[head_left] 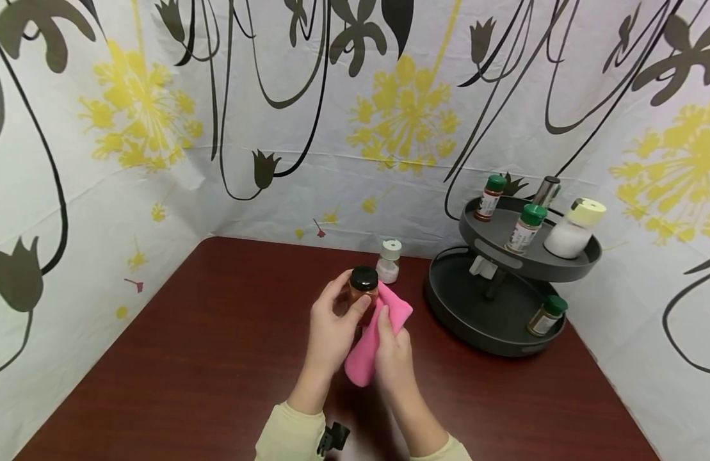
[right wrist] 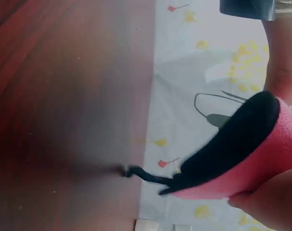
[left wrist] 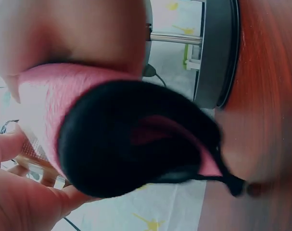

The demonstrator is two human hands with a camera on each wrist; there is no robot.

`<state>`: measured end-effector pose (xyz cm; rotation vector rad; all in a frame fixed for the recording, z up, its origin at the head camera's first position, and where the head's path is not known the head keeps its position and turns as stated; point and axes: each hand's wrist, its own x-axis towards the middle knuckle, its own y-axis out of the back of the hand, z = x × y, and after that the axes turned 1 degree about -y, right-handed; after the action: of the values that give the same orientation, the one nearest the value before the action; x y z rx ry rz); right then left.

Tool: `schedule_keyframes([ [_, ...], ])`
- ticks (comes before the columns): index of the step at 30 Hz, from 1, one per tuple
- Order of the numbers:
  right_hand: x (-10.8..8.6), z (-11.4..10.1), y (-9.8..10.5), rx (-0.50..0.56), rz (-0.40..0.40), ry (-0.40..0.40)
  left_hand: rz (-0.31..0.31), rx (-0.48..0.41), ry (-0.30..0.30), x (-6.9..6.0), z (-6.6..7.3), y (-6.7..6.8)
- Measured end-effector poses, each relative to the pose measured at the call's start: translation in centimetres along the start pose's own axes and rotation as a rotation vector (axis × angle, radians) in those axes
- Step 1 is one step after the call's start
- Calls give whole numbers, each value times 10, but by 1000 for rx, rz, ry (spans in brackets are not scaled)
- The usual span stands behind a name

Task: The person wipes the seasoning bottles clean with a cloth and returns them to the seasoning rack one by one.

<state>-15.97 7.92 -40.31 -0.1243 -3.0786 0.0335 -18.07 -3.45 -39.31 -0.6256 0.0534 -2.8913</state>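
Over the middle of the table, my left hand [head_left: 330, 330] grips a small spice jar [head_left: 363, 280] with a black lid and orange-brown contents, thumb and fingers round its sides. My right hand [head_left: 396, 362] pinches a folded pink cloth [head_left: 363, 360] against the jar's right side. In the left wrist view the cloth [left wrist: 52, 103] shows a broad dark face and a thin dark tail. The right wrist view shows the cloth [right wrist: 280, 149] bent over, the same tail hanging from it. Hand and cloth hide the jar's lower part.
Just behind the hands stands a white-capped jar [head_left: 389, 261]. To the right is a two-tier dark round rack [head_left: 476, 333]. Its upper tier bears green-capped jars [head_left: 524, 229] and a yellow-capped white bottle [head_left: 572, 232]; another green-capped jar [head_left: 547, 316] sits below. Patterned sheets [head_left: 308, 134] surround the table.
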Motion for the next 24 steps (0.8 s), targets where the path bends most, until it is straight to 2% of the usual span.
schedule_keyframes([
  [4, 4, -11, 2, 32, -2, -14, -28, 9, 11, 0, 0, -2],
  [10, 10, -36, 5, -10, -14, 134, -36, 3, 25, -2, -2, -5],
  [12, 10, -37, 5, -21, -10, 147, -46, 0, 35, -1, -1, -4],
  [17, 9, -20, 5, -18, -10, 60, -43, 16, 31, 3, 2, 0],
  [22, 9, 0, 4, 68, -54, -50, -51, 5, -1, 6, 7, 2],
  [24, 10, 1, 4, 103, -56, -63, -63, -3, -10, 7, 7, 1],
])
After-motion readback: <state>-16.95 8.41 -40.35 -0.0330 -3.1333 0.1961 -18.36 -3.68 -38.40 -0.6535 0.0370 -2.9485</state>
